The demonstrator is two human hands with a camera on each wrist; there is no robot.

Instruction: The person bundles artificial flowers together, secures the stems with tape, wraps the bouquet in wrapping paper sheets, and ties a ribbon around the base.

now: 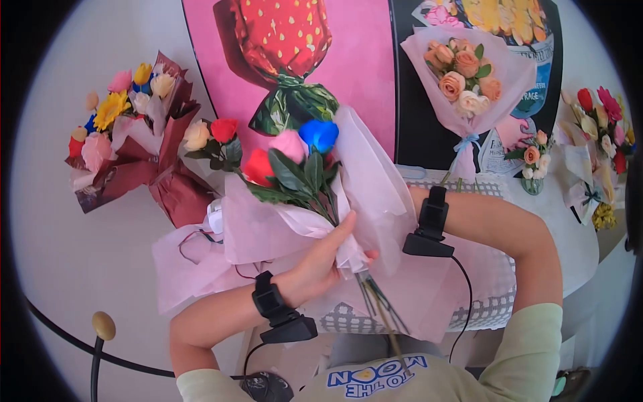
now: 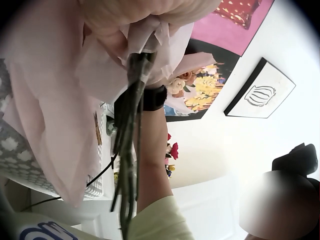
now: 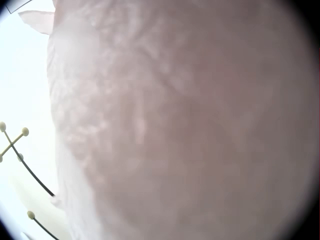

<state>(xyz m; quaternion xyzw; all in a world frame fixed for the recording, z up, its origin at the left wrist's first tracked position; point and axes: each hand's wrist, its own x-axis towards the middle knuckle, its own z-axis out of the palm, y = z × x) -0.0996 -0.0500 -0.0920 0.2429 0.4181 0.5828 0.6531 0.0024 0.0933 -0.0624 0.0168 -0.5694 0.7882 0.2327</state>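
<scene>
In the head view, the left hand (image 1: 321,264) grips a bouquet low down, its fingers round the gathered pink paper (image 1: 375,177) and the stems (image 1: 382,305). Red, pink and blue roses (image 1: 319,136) with green leaves rise above the grip; a cream rose (image 1: 197,136) and another red one lean left. In the left wrist view, this hand (image 2: 145,15) holds the wrap while the bare stems (image 2: 131,150) hang below. Only the heel of the right hand (image 1: 418,199) shows at the bouquet's right side; its fingers are behind the paper. Pink paper (image 3: 175,120) fills most of the right wrist view.
Loose pink paper (image 1: 429,295) lies over the patterned cloth (image 1: 348,321). A dark red wrapped bouquet (image 1: 177,184) stands at left, a peach rose bouquet (image 1: 465,84) at back right, and a small glass vase (image 1: 532,182) beside it. More flowers (image 1: 596,127) stand far right.
</scene>
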